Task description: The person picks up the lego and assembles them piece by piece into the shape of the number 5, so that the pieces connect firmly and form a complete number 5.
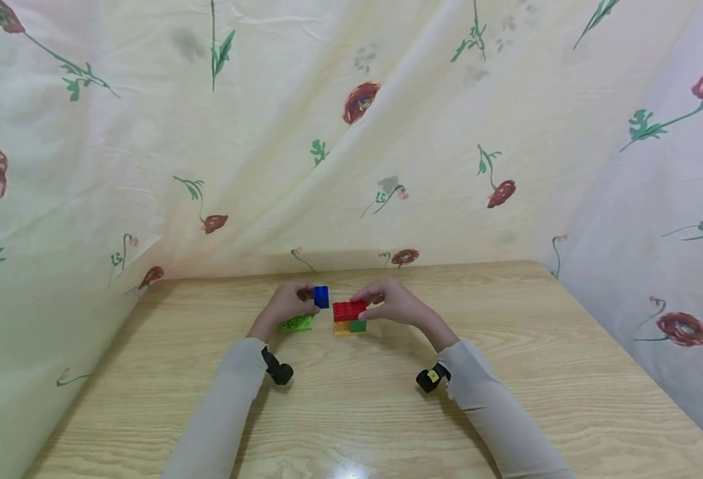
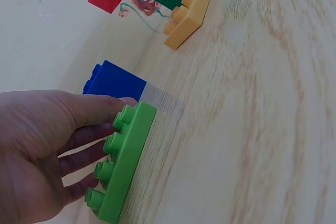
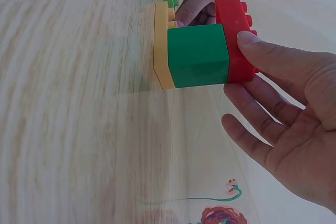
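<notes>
My left hand (image 1: 284, 305) pinches a blue brick (image 1: 321, 297) between thumb and fingers, just left of a small stack. Close below that hand, a flat light green brick (image 2: 126, 161) lies on the table with its studs up. On the other side, my right hand (image 1: 396, 303) grips the red brick (image 3: 234, 38) at the stack's top, thumb on its near side and fingers behind. Under the red brick sits a dark green block (image 3: 198, 56) on one end of a yellow-orange plate (image 3: 161, 45). The plate's other end has bare studs, with a gap below the red brick.
The wooden table (image 1: 351, 399) runs back to a flowered cloth (image 1: 279, 133) hanging behind it and along the sides. Black wrist cameras are strapped on at the left cuff (image 1: 237, 366) and right cuff (image 1: 474, 366).
</notes>
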The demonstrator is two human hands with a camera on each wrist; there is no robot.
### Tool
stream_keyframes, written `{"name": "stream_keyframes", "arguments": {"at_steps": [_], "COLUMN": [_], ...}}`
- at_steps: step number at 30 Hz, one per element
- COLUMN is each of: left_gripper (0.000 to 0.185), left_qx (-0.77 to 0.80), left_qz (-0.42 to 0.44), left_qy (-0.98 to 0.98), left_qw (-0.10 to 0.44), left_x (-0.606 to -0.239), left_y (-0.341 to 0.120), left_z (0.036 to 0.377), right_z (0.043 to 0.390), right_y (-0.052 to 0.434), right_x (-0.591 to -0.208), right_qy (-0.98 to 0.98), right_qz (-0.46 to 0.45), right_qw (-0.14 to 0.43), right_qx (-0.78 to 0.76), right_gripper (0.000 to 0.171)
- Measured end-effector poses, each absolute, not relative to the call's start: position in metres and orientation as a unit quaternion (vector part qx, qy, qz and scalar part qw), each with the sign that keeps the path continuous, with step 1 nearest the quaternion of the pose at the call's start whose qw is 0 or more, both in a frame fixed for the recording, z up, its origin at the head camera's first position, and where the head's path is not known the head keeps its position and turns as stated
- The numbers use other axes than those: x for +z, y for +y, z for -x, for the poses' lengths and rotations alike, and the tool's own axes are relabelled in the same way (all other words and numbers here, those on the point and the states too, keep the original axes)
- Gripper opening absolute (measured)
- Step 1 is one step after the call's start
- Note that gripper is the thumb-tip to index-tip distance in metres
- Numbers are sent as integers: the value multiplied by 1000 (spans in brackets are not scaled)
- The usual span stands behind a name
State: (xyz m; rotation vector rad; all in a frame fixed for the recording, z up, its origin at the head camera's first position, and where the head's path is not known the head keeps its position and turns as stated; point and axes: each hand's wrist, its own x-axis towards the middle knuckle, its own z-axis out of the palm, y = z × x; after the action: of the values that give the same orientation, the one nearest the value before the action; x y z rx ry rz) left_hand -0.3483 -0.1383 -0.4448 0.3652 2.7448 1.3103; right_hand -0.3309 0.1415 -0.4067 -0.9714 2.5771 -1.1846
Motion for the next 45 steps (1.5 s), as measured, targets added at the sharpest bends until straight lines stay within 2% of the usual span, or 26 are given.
{"name": "stream_keyframes", "arguments": {"at_steps": [30, 39, 45], "left_gripper": [39, 47, 48], "left_qx": [433, 449, 445], "left_qz": [-122, -108, -131], "left_qy": [893, 887, 886], "left_qw": [30, 25, 9], "left_x": [-442, -427, -414], "left_y": [-147, -151, -151], "left_z": [346, 332, 324], "right_z": [331, 330, 330], "right_y": [144, 143, 143], "right_x": [-408, -407, -407], "right_qy": [858, 859, 855], "right_qz": [327, 325, 328], "right_qw": [69, 72, 72], "right_qx": [-390, -388, -396], "right_gripper": [32, 33, 32]}}
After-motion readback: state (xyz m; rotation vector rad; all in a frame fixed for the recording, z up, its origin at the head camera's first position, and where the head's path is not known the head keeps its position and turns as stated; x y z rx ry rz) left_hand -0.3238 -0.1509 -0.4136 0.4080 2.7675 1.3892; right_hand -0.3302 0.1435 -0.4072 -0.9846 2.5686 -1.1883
